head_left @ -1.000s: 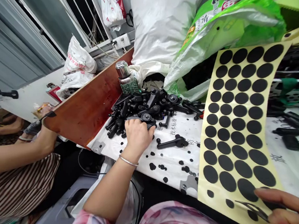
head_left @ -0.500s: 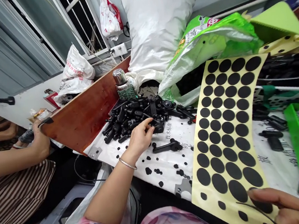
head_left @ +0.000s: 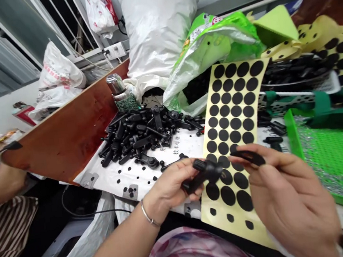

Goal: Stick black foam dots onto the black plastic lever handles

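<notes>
I have a narrow slot between the black part (head_left: 203,172) in the left hand (head_left: 176,181) and the black disc (head_left: 255,157) in the right hand (head_left: 290,193). Ahead, the heap of black parts (head_left: 139,132) blocks a low pass (a flask (head_left: 123,94) stands behind it). The wooden board (head_left: 63,145) walls off my left; the green tray (head_left: 293,139) flanks the right hand. Between heap and left wrist, I see a flat strip of worktop (head_left: 107,181).
</notes>
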A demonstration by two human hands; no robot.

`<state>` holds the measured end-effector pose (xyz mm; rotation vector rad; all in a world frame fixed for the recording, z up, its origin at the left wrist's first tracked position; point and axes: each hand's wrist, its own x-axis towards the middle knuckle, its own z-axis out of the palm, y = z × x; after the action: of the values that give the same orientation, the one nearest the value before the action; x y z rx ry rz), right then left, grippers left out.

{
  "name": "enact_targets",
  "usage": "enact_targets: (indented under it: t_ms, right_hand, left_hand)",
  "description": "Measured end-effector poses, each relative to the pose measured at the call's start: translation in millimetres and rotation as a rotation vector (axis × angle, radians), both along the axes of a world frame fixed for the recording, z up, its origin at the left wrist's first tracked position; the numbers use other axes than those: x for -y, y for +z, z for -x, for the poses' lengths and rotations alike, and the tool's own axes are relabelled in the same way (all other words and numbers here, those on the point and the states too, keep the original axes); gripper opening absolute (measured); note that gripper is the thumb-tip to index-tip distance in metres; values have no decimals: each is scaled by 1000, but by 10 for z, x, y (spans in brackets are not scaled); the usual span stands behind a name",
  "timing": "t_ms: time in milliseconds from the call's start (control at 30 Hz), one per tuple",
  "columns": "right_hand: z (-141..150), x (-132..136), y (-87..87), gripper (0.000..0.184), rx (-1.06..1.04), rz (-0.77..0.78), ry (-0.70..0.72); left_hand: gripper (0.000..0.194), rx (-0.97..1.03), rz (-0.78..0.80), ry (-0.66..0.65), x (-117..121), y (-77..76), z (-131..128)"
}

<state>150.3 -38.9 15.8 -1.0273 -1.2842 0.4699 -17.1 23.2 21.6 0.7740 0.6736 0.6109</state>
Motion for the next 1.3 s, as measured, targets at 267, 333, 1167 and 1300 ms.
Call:
enact_targets:
  t_ms: [267,333,1167,1300]
  right_hand:
    - [126,-122,54,6,-334,121,73]
    - [102,-142,7,8,-346,154,30]
    - [-347,-59,261,30,-306,934,359]
    - [-284,-67,318,35,-316,1023,347]
  left_hand:
    - [53,-28,49,-51,334,-255,-326]
    - [59,-97,-104,42,380,-230,-320]
    - [66,-54,-274,16,337,-129,-163]
    - [65,-90,-344,5,348,-167,-135]
